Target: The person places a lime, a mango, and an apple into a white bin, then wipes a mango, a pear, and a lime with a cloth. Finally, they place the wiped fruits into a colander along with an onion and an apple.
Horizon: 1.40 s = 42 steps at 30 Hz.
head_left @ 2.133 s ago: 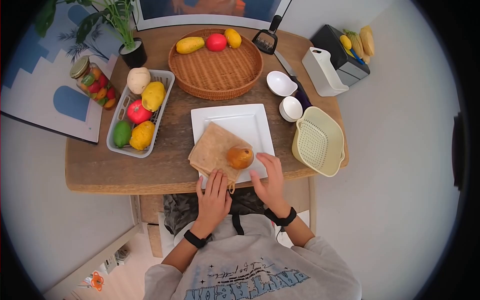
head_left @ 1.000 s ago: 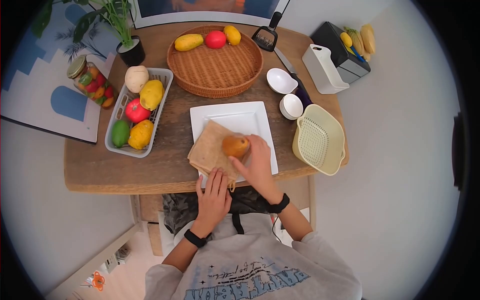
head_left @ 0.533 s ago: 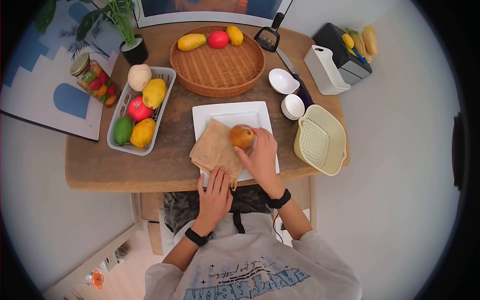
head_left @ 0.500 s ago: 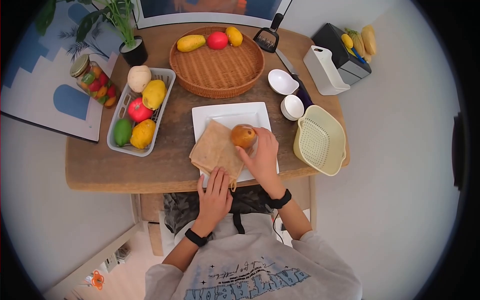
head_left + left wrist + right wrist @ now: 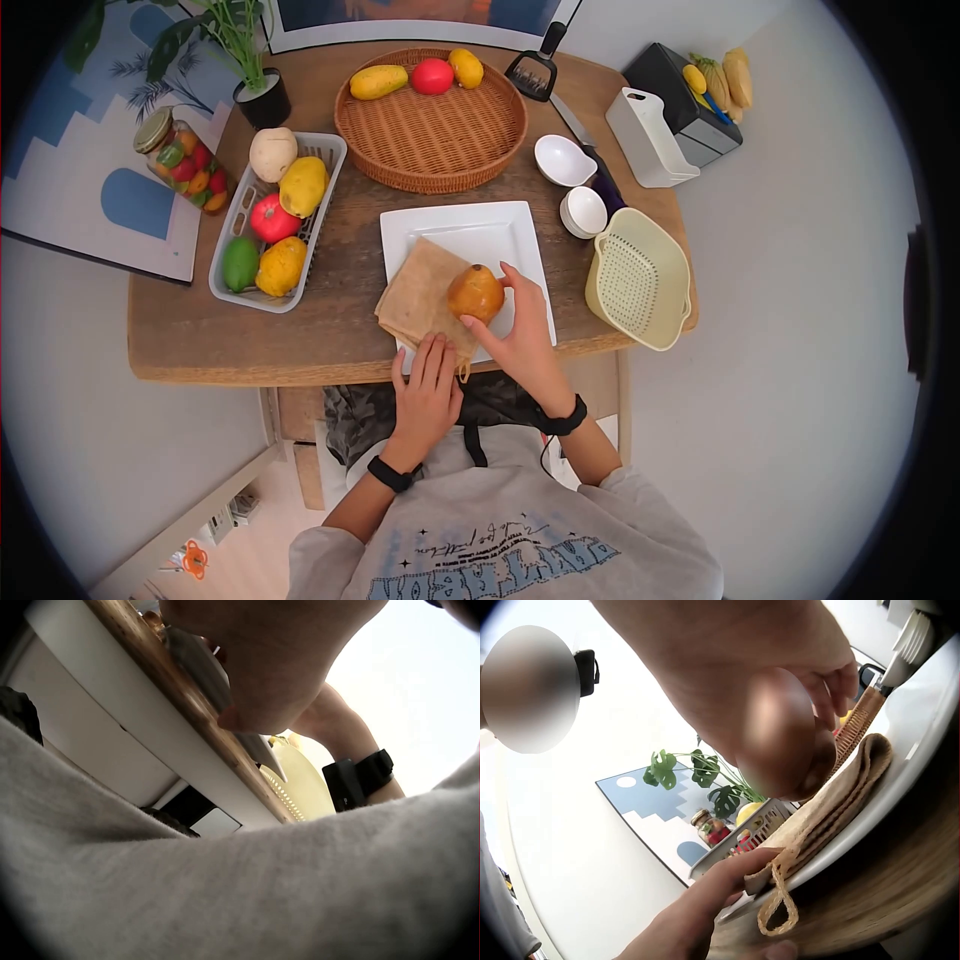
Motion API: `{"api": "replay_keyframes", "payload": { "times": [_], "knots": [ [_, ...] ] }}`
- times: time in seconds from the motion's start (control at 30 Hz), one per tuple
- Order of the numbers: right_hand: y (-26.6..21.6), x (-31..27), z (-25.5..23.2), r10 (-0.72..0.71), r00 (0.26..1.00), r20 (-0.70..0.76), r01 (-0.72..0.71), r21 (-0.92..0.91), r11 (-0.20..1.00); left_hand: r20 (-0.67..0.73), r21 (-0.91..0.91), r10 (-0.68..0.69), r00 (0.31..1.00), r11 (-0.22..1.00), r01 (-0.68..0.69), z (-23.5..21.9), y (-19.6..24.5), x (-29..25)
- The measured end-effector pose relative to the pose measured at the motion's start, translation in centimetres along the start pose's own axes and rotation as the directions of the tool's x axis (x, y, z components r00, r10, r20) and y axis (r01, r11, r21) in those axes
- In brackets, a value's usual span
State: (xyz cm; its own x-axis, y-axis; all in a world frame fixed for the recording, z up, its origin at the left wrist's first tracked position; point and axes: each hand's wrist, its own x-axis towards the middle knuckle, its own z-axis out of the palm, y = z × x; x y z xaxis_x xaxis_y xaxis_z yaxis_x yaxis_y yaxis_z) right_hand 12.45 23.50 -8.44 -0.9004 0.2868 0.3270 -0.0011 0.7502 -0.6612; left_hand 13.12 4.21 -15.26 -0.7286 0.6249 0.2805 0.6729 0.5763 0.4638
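A brown pear (image 5: 476, 293) stands stem-up over the right part of a folded tan cloth (image 5: 420, 290), which lies on a square white plate (image 5: 510, 225). My right hand (image 5: 523, 335) holds the pear between the thumb at its lower side and the fingers at its right; in the right wrist view the pear (image 5: 822, 761) is partly hidden behind the hand. My left hand (image 5: 427, 395) rests with extended fingers on the cloth's near edge, beside its small loop (image 5: 778, 909).
Behind the plate stands a round wicker tray (image 5: 430, 140) with fruit. At left are a grey basket (image 5: 327, 150) of produce and a glass jar (image 5: 185, 160). White bowls (image 5: 583, 212), a knife (image 5: 572, 120) and a yellow colander (image 5: 640, 280) lie at right.
The pear has moved slightly down and left from half a second ago and turned so its stem faces the far side. My right hand moved with it; the left stayed on the cloth.
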Motion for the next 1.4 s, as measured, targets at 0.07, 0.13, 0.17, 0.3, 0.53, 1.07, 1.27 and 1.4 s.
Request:
{"api": "replay_keyframes", "payload": {
  "times": [0.07,0.13,0.17,0.3,0.53,1.07,1.27,1.4],
  "knots": [
    [-0.1,-0.1,0.0,-0.042,0.999,0.004,0.042,-0.039,0.998,-0.007,0.007,-0.008,1.0,1.0,0.008,-0.1,0.1,0.0],
    [-0.2,-0.4,0.3,-0.077,0.997,0.012,0.077,-0.049,0.996,-0.001,0.005,0.0,1.0,1.0,0.0,0.1,0.0,-0.1],
    [-0.3,-0.6,0.5,-0.094,0.995,0.014,0.095,-0.055,0.994,0.002,0.004,0.005,1.0,1.0,-0.005,0.1,-0.1,-0.1],
    [0.0,-1.1,1.6,-0.103,0.994,0.029,0.105,-0.05,0.993,0.003,0.019,0.01,1.0,1.0,-0.01,0.1,-0.1,0.0],
    [0.7,0.2,2.1,-0.093,0.995,-0.017,0.092,-0.074,0.993,0.003,0.006,0.012,1.0,1.0,-0.012,0.1,-0.1,-0.1],
    [0.1,0.5,1.0,-0.077,0.989,0.126,0.075,0.025,0.997,-0.015,0.013,0.003,1.0,1.0,-0.002,0.0,0.1,0.1],
    [1.1,0.4,2.2,-0.158,0.984,0.076,0.162,-0.049,0.986,-0.003,0.007,-0.006,1.0,1.0,0.006,0.0,0.0,0.0],
    [0.4,0.4,2.5,-0.134,0.988,0.078,0.141,-0.097,0.985,-0.004,0.015,-0.004,1.0,1.0,0.005,0.0,0.0,0.0]
  ]
}}
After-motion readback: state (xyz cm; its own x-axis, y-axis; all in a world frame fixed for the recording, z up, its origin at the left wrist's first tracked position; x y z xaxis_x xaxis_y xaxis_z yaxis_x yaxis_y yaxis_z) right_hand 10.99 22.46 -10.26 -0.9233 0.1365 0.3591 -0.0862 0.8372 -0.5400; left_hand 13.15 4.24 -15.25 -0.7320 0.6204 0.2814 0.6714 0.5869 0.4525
